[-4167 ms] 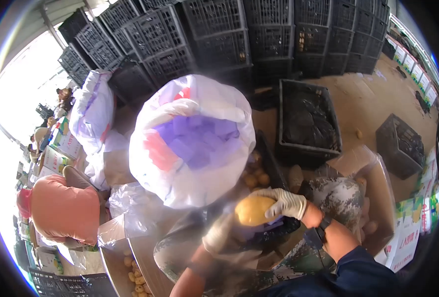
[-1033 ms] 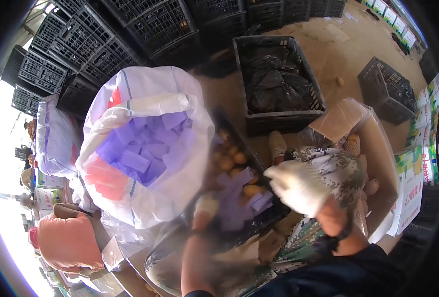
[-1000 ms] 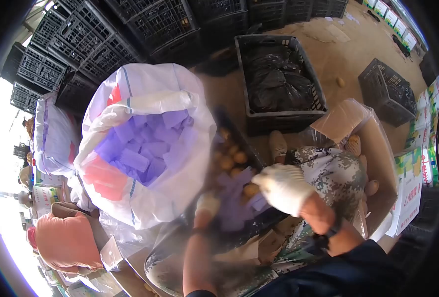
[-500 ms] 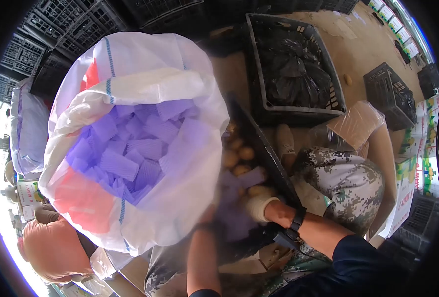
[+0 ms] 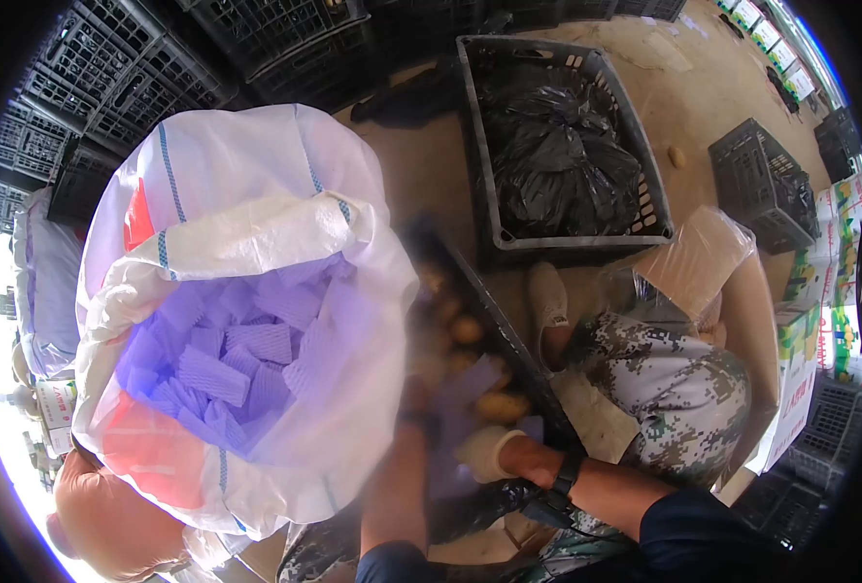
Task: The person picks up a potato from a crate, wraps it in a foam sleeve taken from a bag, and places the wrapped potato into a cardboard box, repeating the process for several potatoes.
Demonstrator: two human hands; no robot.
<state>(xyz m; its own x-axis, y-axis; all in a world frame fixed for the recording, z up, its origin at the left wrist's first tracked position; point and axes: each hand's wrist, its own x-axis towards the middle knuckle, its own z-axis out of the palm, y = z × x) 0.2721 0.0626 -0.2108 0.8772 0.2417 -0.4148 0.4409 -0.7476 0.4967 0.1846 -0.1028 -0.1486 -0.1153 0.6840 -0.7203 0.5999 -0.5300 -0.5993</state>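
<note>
My right hand (image 5: 489, 454), in a pale glove, is over a black crate (image 5: 508, 340), beside a purple foam net sleeve (image 5: 470, 379) and a yellow-brown round fruit (image 5: 501, 407). Its fingertips do not show clearly. My left hand (image 5: 417, 394) is by the near side of a large white woven sack (image 5: 256, 243), blurred and partly covered by it, so its fingers cannot be made out. Many purple foam net sleeves (image 5: 261, 342) fill the sack's open mouth. Several more fruits (image 5: 466, 330) lie along the crate.
A black crate with a black plastic bag (image 5: 567, 160) stands ahead. Right of it are a smaller black crate (image 5: 766, 185), an open cardboard box (image 5: 751, 321) and printed cartons (image 5: 795, 389). Stacked black crates (image 5: 91, 68) line the back left. A person in an orange top (image 5: 115, 515) is at lower left.
My view has shifted, and the sack appears lower and further left. My right hand has moved down and left, off the fruit it was beside. My left hand has come up slightly.
</note>
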